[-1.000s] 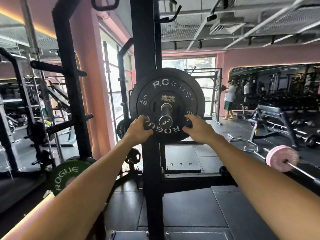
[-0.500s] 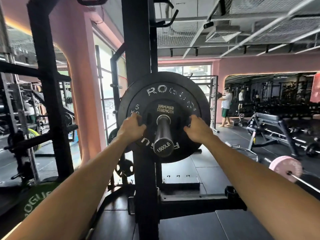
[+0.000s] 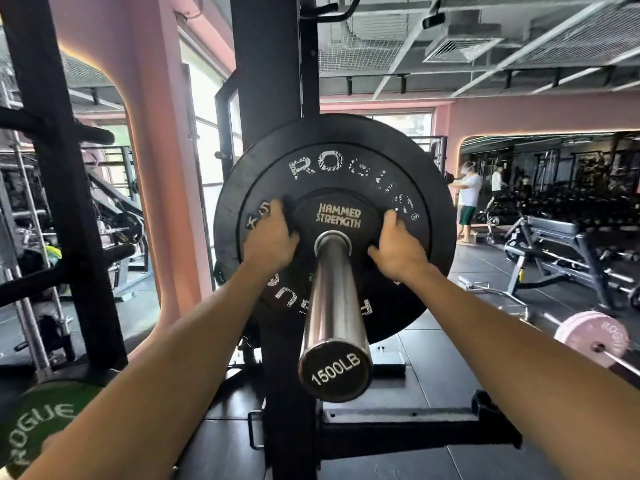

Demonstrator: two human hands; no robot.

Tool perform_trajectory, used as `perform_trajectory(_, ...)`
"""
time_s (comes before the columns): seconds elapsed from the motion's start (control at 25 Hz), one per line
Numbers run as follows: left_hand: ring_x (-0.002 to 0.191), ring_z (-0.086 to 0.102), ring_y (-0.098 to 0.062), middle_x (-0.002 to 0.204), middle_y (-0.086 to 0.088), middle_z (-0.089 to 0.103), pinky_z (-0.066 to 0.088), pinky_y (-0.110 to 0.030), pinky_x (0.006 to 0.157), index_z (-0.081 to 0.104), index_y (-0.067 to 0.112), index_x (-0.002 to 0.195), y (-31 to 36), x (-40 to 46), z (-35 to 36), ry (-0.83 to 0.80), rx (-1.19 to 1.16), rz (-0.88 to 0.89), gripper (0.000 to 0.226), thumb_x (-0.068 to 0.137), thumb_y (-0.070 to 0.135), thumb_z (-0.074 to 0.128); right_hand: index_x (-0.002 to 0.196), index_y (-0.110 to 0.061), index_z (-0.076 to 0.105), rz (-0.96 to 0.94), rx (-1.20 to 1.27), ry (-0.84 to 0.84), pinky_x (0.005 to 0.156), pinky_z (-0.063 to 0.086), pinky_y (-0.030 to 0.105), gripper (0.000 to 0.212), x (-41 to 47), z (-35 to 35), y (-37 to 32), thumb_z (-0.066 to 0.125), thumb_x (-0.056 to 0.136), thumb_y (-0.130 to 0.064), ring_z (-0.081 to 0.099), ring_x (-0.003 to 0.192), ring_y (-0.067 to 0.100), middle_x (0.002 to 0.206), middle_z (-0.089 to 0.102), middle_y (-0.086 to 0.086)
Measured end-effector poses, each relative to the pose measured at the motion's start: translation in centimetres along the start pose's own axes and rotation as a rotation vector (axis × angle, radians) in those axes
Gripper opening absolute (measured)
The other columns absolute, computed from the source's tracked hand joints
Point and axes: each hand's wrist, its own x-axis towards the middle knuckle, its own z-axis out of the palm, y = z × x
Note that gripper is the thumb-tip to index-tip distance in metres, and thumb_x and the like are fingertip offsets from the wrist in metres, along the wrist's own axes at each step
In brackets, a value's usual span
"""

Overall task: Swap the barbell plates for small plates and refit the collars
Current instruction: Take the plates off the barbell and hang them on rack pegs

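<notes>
Small plate: the little Hammer Strength plate [image 3: 337, 223] is on the barbell sleeve [image 3: 332, 306], sitting against the face of the big black Rogue 5 kg bumper [image 3: 334, 161], bar still racked in the power rack [image 3: 266, 81].

Left hand: my left hand [image 3: 268, 242] is on the left edge of the small plate, fingers curled onto its rim as far as I can tell.

Right hand: my right hand [image 3: 398, 249] mirrors it on the right edge, fingers hooked over the rim. Hands are apart, one each side of the sleeve, both clamped on that small plate.

Progress: honestly can't call it from here. Looks like the small plate is either just getting seated or about to come off, and the big bumper is still on behind it. If that one is meant to go, the swap isn't finished.

Collars: none on this sleeve, none in sight, so refitting is still to do.

Other end: out of shot, no idea what's loaded there.

Hard to see: my fingertips are tucked behind the rim, so grip depth is a guess. Bumper lettering is worn. Can't tell if more plates sit behind the bumper.

Around: green Rogue plate [image 3: 33, 424] bottom left, pink one [image 3: 592, 336] on a bar off to the right.
</notes>
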Motion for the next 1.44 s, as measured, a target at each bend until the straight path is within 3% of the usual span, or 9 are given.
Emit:
perform_trajectory(0.2, 0.102, 0.058, -0.045, 0.113, -0.026, 0.058, 0.044, -0.046, 0.079, 0.035, 0.011, 0.130, 0.6, -0.4, 0.0, -0.031, 0.063, 0.024, 0.051, 0.083, 0.008, 0.053, 0.128, -0.009, 0.028, -0.042, -0.002, 0.035, 0.082, 0.042, 0.043, 0.043, -0.2, -0.2, -0.7, 0.051, 0.092, -0.016, 0.055, 0.104, 0.045, 0.122, 0.048, 0.023)
perform_trajectory(0.4, 0.103, 0.059, -0.043, 0.110, -0.021, 0.064, 0.046, -0.044, 0.085, 0.033, 0.016, 0.132, 0.4, -3.8, -2.8, -0.130, -0.011, -0.056, 0.059, 0.079, 0.018, 0.059, 0.124, -0.010, 0.031, -0.106, 0.018, 0.006, 0.073, 0.038, 0.035, 0.043, -2.6, -3.0, -1.9, 0.053, 0.087, -0.011, 0.058, 0.098, 0.041, 0.104, 0.057, 0.021)
perform_trajectory(0.52, 0.105, 0.059, -0.041, 0.114, -0.015, 0.066, 0.048, -0.043, 0.089, 0.031, 0.027, 0.140, 1.0, -6.9, -5.4, -0.160, -0.025, -0.078, 0.070, 0.076, 0.025, 0.059, 0.122, -0.010, 0.037, -0.091, -0.033, 0.014, 0.072, 0.038, 0.034, 0.040, -6.1, -5.4, -2.7, 0.055, 0.087, -0.013, 0.058, 0.099, 0.041, 0.106, 0.060, 0.020)
perform_trajectory(0.68, 0.098, 0.061, -0.043, 0.105, -0.016, 0.067, 0.050, -0.045, 0.085, 0.039, 0.024, 0.137, 2.2, -11.8, -9.0, -0.097, -0.010, -0.056, 0.061, 0.078, 0.019, 0.054, 0.116, -0.008, 0.045, -0.058, -0.062, 0.075, 0.076, 0.043, 0.039, 0.030, -12.2, -8.5, -4.0, 0.054, 0.087, -0.014, 0.058, 0.101, 0.043, 0.109, 0.061, 0.022)
perform_trajectory(1.0, 0.083, 0.064, -0.043, 0.091, -0.017, 0.068, 0.055, -0.050, 0.078, 0.048, 0.015, 0.122, 5.0, -22.5, -17.4, -0.027, -0.049, 0.000, 0.047, 0.075, 0.012, 0.049, 0.123, -0.011, 0.046, -0.090, -0.075, 0.074, 0.079, 0.050, 0.041, 0.036, -23.7, -15.1, -7.2, 0.049, 0.087, -0.009, 0.060, 0.098, 0.040, 0.108, 0.062, 0.018)
perform_trajectory(1.32, 0.087, 0.065, -0.034, 0.093, -0.009, 0.067, 0.056, -0.044, 0.080, 0.050, 0.017, 0.122, 7.5, -28.7, -25.9, -0.027, 0.031, 0.012, 0.043, 0.080, 0.011, 0.054, 0.109, -0.009, 0.046, -0.123, -0.044, 0.025, 0.070, 0.046, 0.037, 0.022, -31.1, -20.2, -10.0, 0.050, 0.087, -0.007, 0.059, 0.091, 0.038, 0.094, 0.055, 0.012)
perform_trajectory(1.44, 0.080, 0.059, -0.025, 0.095, -0.007, 0.064, 0.049, -0.036, 0.073, 0.050, 0.014, 0.127, 8.4, -30.8, -30.1, -0.017, 0.059, -0.009, 0.042, 0.086, 0.008, 0.054, 0.099, -0.011, 0.043, -0.164, -0.007, 0.013, 0.072, 0.047, 0.038, 0.015, -32.9, -22.4, -11.9, 0.050, 0.086, -0.007, 0.056, 0.088, 0.033, 0.093, 0.053, 0.011)
